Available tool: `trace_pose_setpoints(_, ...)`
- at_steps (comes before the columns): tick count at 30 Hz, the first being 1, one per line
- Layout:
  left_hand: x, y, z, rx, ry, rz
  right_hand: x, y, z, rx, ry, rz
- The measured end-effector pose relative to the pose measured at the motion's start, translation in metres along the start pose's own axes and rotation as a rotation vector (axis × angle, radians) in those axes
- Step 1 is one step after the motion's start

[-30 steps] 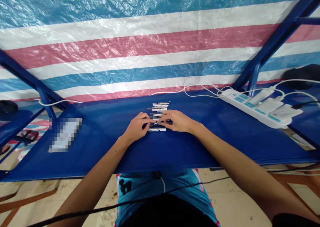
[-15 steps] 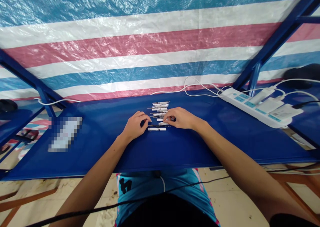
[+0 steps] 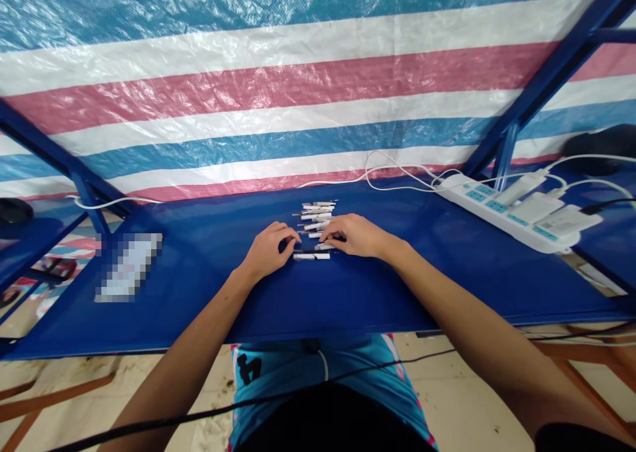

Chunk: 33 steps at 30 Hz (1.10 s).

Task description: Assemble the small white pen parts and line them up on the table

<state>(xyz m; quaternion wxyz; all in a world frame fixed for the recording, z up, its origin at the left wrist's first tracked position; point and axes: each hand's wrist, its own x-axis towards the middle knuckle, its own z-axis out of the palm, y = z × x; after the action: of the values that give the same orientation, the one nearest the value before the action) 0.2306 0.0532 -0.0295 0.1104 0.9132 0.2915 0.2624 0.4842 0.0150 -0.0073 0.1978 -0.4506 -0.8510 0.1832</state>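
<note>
Left arm [image 3: 189, 352] and right arm [image 3: 477, 326] stretched forward, left hand [image 3: 268, 248] and right hand [image 3: 355, 235] curled low, close together, grip hard to tell

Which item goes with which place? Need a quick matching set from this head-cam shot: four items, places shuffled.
Items:
1 power strip
2 blurred patch
3 striped tarp
4 white tubes

Places:
A behind the table
B right end of the table
C just past the left hand and right hand
D left part of the table

Pairs: 1-B, 2-D, 3-A, 4-C

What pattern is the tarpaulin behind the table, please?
The tarpaulin has blue, white and pink-red stripes; head view.
</note>
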Motion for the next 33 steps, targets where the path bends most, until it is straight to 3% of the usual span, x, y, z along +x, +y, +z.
trace_pose_setpoints(4, 0.0, 0.0, 0.001, -0.009, 0.005, 0.006, -0.001, 0.004, -0.001, 0.064, 0.046, -0.035)
trace_pose_setpoints(9, -0.002, -0.002, 0.0, -0.022, 0.026, 0.036, -0.004, 0.012, -0.007, 0.014, 0.109, 0.04)
trace_pose_setpoints(17, -0.001, -0.006, 0.002, -0.056, -0.004, 0.026, -0.006, 0.009, -0.011, 0.052, -0.08, 0.067)
trace_pose_setpoints(33, -0.003, -0.019, -0.004, -0.043, 0.0, -0.063, -0.011, 0.009, -0.03, -0.03, -0.166, 0.227)
